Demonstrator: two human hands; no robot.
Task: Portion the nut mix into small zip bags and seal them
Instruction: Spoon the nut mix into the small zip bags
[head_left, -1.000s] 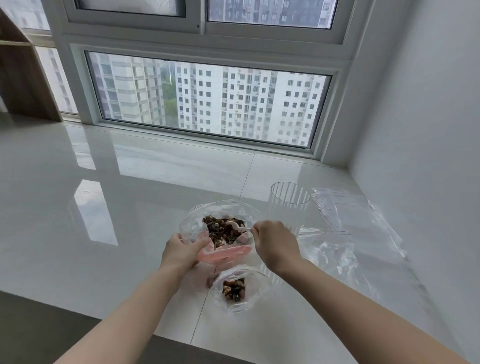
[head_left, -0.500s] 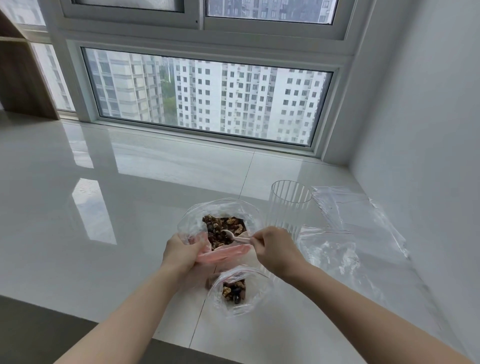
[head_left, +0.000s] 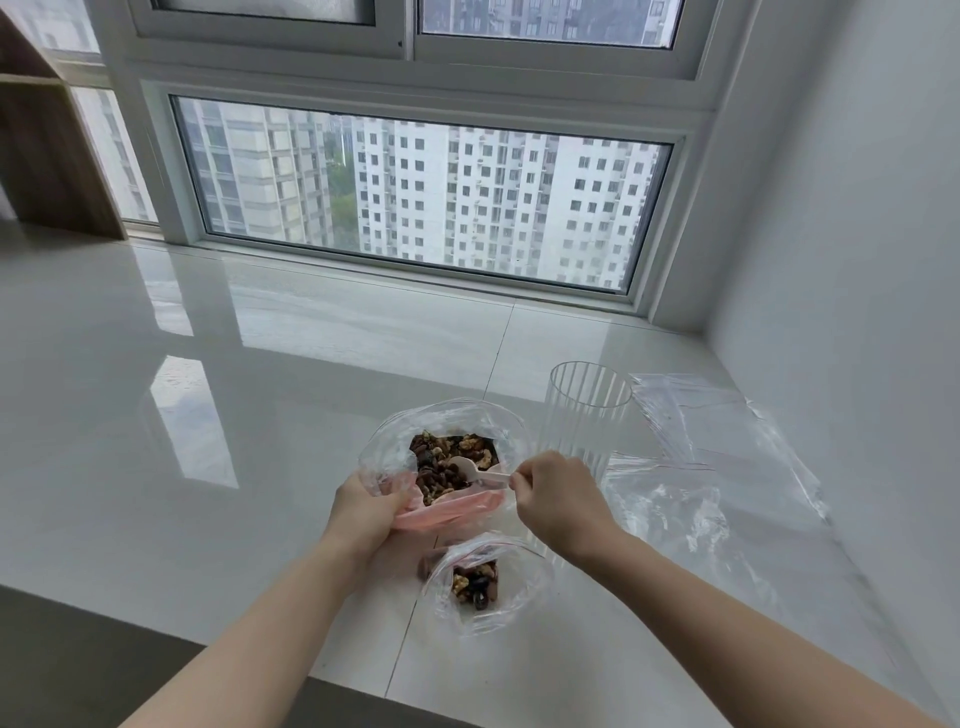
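The white tabletop (head_left: 260, 467) is carrying everything, with a heap of empty clear bags (head_left: 727, 457) lying off to the right by the wall and a ribbed clear cup (head_left: 584, 415) standing just behind the right hand. The big bag of nut mix (head_left: 447, 457) is sitting in the middle, its mouth gaping upward, and the left hand (head_left: 363, 512) is gripping its near-left rim, fingers curled round the folded pink edge. The small zip bag (head_left: 478, 582) is lying open just nearer the person, below and slightly right of the big bag, already holding a few nuts. The right hand (head_left: 556, 499) is pinching the handle of a small white spoon (head_left: 472, 470), whose long axis is running left from the grip, bowl resting on the nuts. The coming move probably depends on this: the small bag is lying toward the person from the spoon, almost under the right wrist, so a loaded spoon would need drawing back and down.
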